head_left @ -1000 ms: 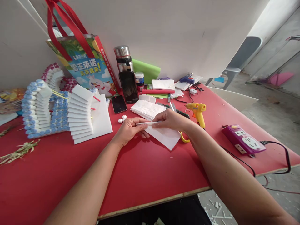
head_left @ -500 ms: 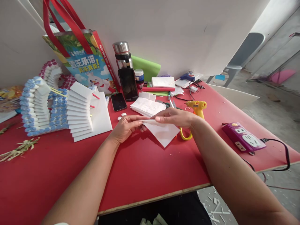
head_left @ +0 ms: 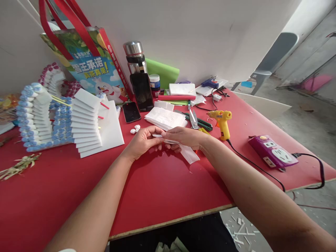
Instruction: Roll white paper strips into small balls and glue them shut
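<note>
Head view: shows a thin white paper sheet (head_left: 190, 155), folded over into a narrower strip, grasped between bare left hand (head_left: 143, 141) and bare right hand (head_left: 185, 135) over a glossy red tabletop (head_left: 168, 196). Pinches the strip's left end between left thumb and curled fingers. Clasps it with the right as well, with thumb on top close to the left thumb and fingers curled underneath. Cannot tell the exact contact of the hidden fingertips. Shows the loose end sticking out below the right hand, angled toward the near edge; cannot tell about contact with the table. Has a flat stack of white paper sheets (head_left: 166, 117) just beyond the hands, with three small white rounded balls (head_left: 135, 129) near the left hand. Just beyond the right hand, see steel-bladed scissors (head_left: 193, 119), partly covered, beside a long dark green tool (head_left: 203, 123). To the right, see a yellow glue gun (head_left: 223, 123) with black cord, then a purple power strip (head_left: 273, 152) farther out. To the left, see a fanned row of white rectangular panels (head_left: 86, 129) and a flat black phone (head_left: 131, 112).
</note>
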